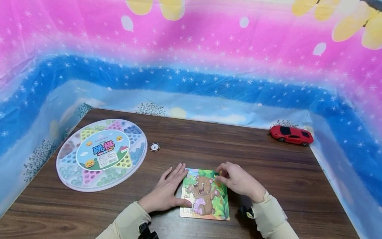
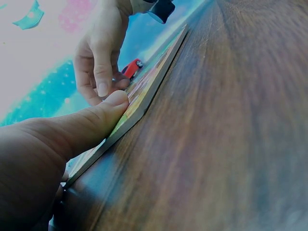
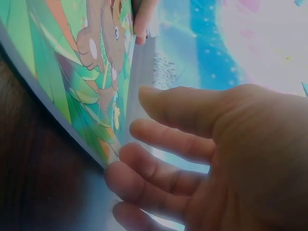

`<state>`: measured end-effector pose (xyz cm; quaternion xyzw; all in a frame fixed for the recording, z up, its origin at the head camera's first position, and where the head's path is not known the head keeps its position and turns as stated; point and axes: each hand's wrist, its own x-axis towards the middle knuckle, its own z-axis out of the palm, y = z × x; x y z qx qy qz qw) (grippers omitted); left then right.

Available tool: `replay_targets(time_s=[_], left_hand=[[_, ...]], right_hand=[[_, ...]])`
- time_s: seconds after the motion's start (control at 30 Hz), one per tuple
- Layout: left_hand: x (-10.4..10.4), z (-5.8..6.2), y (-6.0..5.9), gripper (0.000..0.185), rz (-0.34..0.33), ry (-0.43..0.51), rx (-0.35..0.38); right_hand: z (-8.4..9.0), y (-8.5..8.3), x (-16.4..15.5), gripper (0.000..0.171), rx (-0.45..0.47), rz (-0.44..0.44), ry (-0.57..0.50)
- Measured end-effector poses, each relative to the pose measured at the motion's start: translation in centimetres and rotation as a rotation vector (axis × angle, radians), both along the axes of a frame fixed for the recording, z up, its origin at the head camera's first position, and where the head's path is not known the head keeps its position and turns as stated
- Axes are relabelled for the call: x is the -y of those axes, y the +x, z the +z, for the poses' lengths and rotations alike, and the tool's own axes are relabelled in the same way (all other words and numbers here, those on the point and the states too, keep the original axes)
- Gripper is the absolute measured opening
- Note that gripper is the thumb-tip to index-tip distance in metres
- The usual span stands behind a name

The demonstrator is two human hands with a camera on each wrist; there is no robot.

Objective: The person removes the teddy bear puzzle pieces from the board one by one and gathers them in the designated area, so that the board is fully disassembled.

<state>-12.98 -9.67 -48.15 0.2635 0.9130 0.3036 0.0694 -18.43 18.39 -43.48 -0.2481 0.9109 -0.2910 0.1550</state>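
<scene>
Both hands sit at the bear jigsaw puzzle [image 1: 205, 195], which lies flat on the desk [image 1: 283, 186] near its front edge, between the two sleeves. Left hand [image 1: 168, 192]: fingers straight and flat on the desk along the puzzle's left edge, thumb pressed to the tray's edge; open, gripping nothing. Right hand [image 1: 238, 181]: fingers bent over the upper right corner, tips at the tray's edge; whether they pinch a piece or merely touch it, I cannot tell. Risks, as judgement: the tray is thin and light on smooth wood, so uneven pressure from one side could make it slide or rotate; lifting at the corner could tip it and loosen seated pieces; a piece pressed at an angle may jam rather than seat. Surface: dark brown wood-grain desk, enclosed on three sides by a pink-and-blue starry cloth backdrop [image 1: 191, 66]. Also present, in descending size: round Chinese checkers set [image 1: 101, 154] far left, red toy car [image 1: 291, 135] at far right corner, small round chip [image 1: 154, 147] just beside the checkers set.
</scene>
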Motion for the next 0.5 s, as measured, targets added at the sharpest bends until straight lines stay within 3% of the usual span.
replay_targets(time_s=[0.5], left_hand=[[-0.04, 0.05, 0.02, 0.112, -0.001, 0.002, -0.004]], right_hand=[[-0.51, 0.24, 0.59, 0.022, -0.029, 0.034, 0.037]])
